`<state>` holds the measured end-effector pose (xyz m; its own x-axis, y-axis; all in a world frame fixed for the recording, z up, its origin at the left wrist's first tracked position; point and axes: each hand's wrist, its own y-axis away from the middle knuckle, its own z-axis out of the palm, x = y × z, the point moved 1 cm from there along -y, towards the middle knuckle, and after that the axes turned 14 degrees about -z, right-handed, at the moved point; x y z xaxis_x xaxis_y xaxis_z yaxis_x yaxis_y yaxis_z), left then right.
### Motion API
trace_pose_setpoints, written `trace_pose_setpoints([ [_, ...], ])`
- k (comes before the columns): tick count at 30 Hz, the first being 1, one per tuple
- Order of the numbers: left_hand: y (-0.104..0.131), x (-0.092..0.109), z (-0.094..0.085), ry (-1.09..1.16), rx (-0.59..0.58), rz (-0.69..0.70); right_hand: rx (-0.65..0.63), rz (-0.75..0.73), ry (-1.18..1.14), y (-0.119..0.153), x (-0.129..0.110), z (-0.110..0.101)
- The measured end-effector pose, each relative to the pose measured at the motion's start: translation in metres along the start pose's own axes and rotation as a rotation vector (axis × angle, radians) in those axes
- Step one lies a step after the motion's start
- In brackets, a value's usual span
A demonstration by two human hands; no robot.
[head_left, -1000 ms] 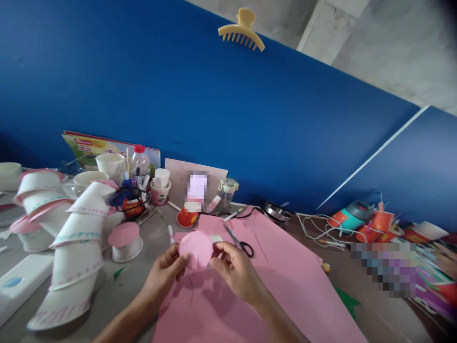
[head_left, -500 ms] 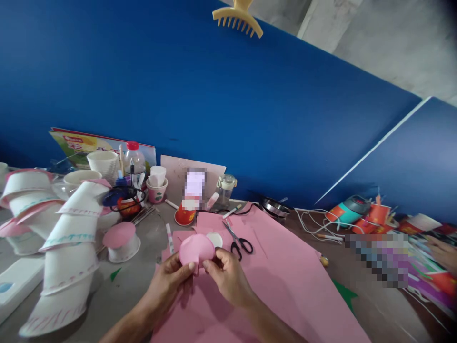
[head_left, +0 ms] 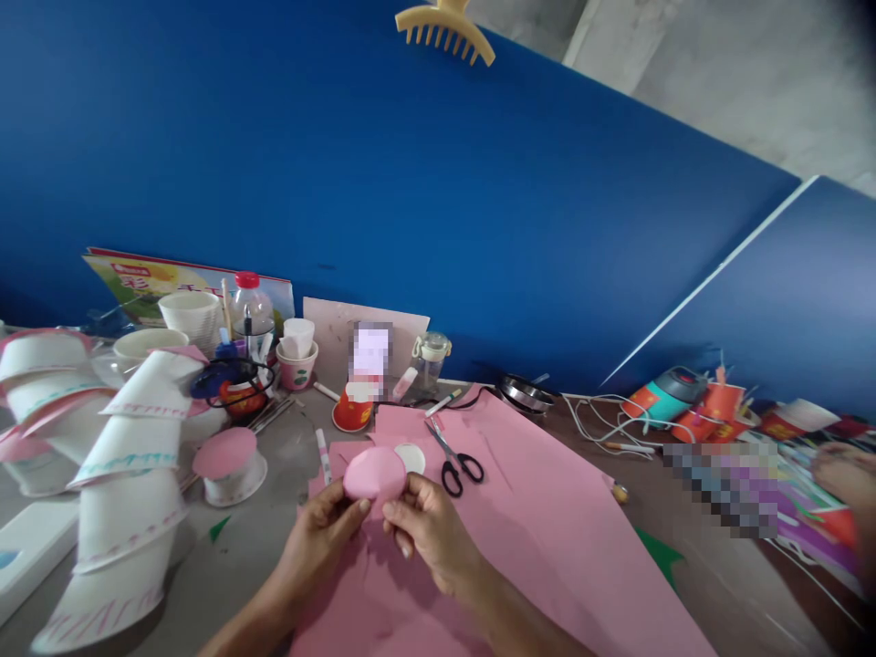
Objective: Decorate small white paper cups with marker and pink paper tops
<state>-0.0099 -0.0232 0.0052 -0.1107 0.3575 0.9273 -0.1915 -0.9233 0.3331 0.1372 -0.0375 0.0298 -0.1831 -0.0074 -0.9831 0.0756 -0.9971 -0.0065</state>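
Note:
Between my two hands is a round piece of pink paper [head_left: 374, 471], bent slightly into a shallow cone. My left hand [head_left: 327, 518] pinches its lower left edge, thumb on the near side. On the lower right edge, the thumb and fingers of my right hand [head_left: 430, 522] are closed around it. Under my hands lies a large sheet of pink paper [head_left: 547, 520]. A white paper disc [head_left: 411, 458] rests just behind the pink piece. Black-handled scissors [head_left: 454, 456] lie on the sheet, right of the disc.
Stacked decorated paper cups [head_left: 130, 447] stand at the left, beside a pink-topped cup piece [head_left: 229, 465]. A red cup [head_left: 352, 408], a clear jar [head_left: 432, 358] and a roll of tape [head_left: 526, 394] line the back. Another person's hand [head_left: 845, 479] shows at the far right.
The pink round has been drawn in from a nearly flat disc to a shallow cone. My right hand's fingers have shifted along its lower edge. The view has moved slightly.

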Motion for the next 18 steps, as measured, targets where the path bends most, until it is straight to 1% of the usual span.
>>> trace_pose_setpoints([
  [4,0.001,-0.008,0.001,0.01,-0.025,-0.014,0.047,-0.064,0.006,0.001,0.006,0.006],
  [10,0.0,-0.013,0.001,0.023,-0.04,-0.049,0.061,-0.076,0.138,0.003,0.004,0.007],
  [12,0.003,-0.011,0.003,0.066,-0.075,-0.076,0.09,-0.104,0.185,0.002,0.003,0.005],
  [15,0.008,-0.007,0.006,0.194,-0.161,-0.128,0.125,-0.158,0.22,0.002,0.003,0.003],
  [16,0.009,-0.006,0.007,0.229,-0.175,-0.133,0.133,-0.169,0.229,0.002,0.003,0.003],
  [18,0.009,-0.006,0.007,0.261,-0.168,-0.124,0.146,-0.183,0.252,0.004,0.006,0.004],
])
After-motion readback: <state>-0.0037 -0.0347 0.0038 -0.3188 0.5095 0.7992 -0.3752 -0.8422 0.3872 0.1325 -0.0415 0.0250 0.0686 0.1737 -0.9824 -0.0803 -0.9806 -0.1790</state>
